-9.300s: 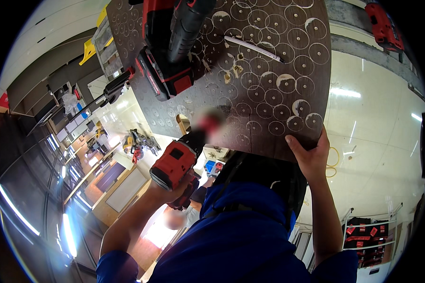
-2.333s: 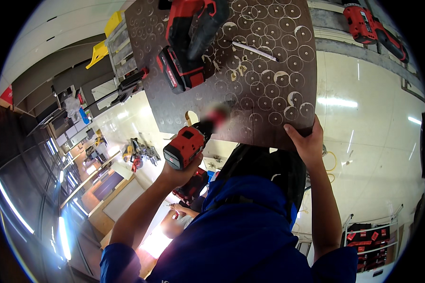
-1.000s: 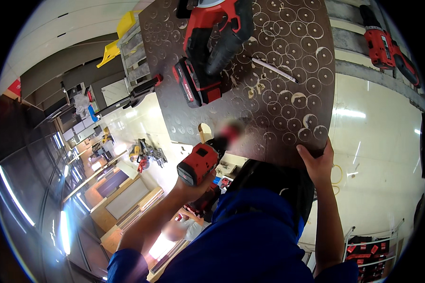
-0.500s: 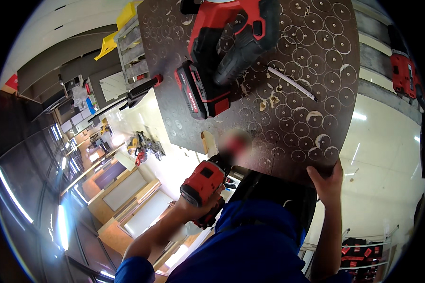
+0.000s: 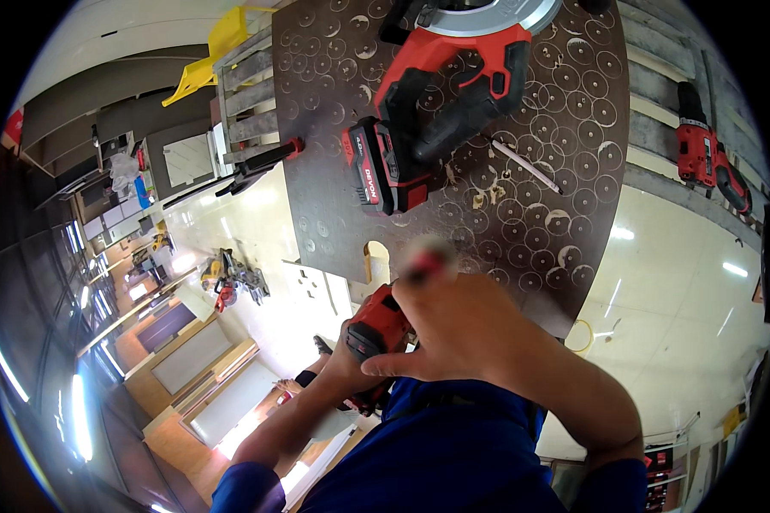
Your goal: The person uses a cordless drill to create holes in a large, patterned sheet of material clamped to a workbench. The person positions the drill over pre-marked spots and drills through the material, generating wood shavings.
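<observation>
Close to my body, my left hand (image 5: 342,369) grips a red and black cordless drill (image 5: 378,325), its nose pointing at the near edge of the brown board (image 5: 316,235). My right hand (image 5: 453,325) lies across the front part of the same drill, thumb stretched back along its body. The right fingertips are partly hidden and the drill's front end is blurred. Beyond my hands, a red and black circular saw (image 5: 488,64) with a battery pack (image 5: 385,167) rests on the board. A thin white stick (image 5: 526,165) lies beside its handle.
A clamp (image 5: 261,167) sits at the board's left edge, a U-shaped cutout at its near edge. A second red drill (image 5: 700,154) lies on grey slats at right. A yellow bracket (image 5: 205,68) stands far left. Another person (image 5: 308,376) is partly visible below left.
My right hand has let go of the board's near right corner and moved left onto the drill. The view has shifted somewhat; my left hand still holds the drill.
</observation>
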